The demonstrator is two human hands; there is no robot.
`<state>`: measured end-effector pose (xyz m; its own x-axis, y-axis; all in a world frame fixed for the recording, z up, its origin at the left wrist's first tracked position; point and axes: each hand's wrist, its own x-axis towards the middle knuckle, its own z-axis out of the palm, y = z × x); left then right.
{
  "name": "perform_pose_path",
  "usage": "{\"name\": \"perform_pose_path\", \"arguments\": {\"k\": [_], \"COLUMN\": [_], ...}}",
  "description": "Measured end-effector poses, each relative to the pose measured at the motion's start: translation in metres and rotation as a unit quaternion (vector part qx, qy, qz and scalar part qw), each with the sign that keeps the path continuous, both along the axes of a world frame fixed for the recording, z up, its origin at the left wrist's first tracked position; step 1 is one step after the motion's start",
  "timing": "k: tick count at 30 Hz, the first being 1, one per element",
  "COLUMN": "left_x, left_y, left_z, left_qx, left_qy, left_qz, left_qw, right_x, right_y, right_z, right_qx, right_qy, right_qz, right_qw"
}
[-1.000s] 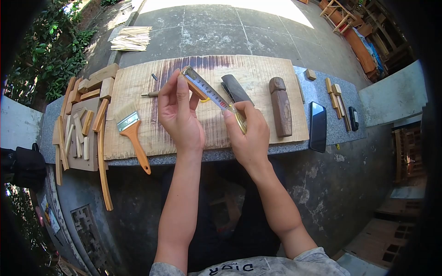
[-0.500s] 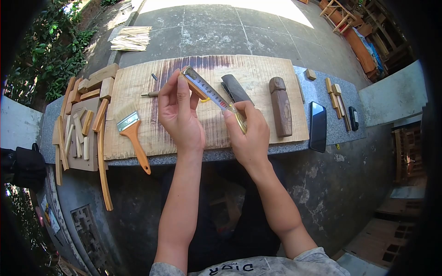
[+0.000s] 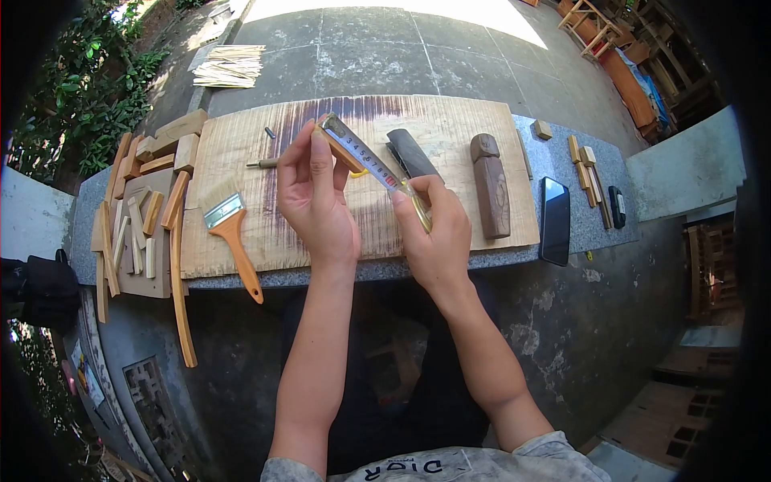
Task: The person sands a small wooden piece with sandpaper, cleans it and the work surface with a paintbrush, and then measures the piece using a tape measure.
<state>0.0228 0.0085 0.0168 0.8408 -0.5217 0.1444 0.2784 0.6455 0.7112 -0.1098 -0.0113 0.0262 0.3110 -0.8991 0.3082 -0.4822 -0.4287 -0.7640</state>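
Observation:
My left hand (image 3: 319,193) pinches a small wooden strip (image 3: 346,157) together with the metal-hooked end of a tape measure's blade. The pulled-out blade (image 3: 363,153), marked with numbers, lies along the strip and slants down to the right. My right hand (image 3: 436,233) is closed around the yellow case of the tape measure (image 3: 419,210), mostly hidden by the fingers. Both hands are above a wooden board (image 3: 385,120). Behind the right hand lies a dark curved piece (image 3: 411,153). A thin tool with a wooden handle (image 3: 263,164) is partly covered by the left hand.
A brush (image 3: 233,241) and a dark wooden mallet-like block (image 3: 491,189) lie on the board. Wooden offcuts (image 3: 140,221) crowd the left. On the right are a phone (image 3: 554,221), wood pieces (image 3: 589,173) and a small black object (image 3: 616,206).
The tape's blade has turned slightly, and its numbers face me at a somewhat different angle. Both hands have barely moved and keep their holds.

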Motion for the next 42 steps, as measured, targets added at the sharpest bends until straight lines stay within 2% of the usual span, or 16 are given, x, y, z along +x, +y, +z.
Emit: {"name": "perform_pose_path", "arguments": {"k": [42], "left_x": [0.0007], "left_y": [0.0002], "left_z": [-0.0004], "left_qx": [0.001], "left_qy": [0.001], "left_qz": [0.001], "left_qw": [1.0], "right_x": [0.0], "right_y": [0.0002], "right_z": [-0.0005], "right_qx": [0.006], "right_qy": [0.009], "right_qz": [-0.004], "right_qw": [1.0]}}
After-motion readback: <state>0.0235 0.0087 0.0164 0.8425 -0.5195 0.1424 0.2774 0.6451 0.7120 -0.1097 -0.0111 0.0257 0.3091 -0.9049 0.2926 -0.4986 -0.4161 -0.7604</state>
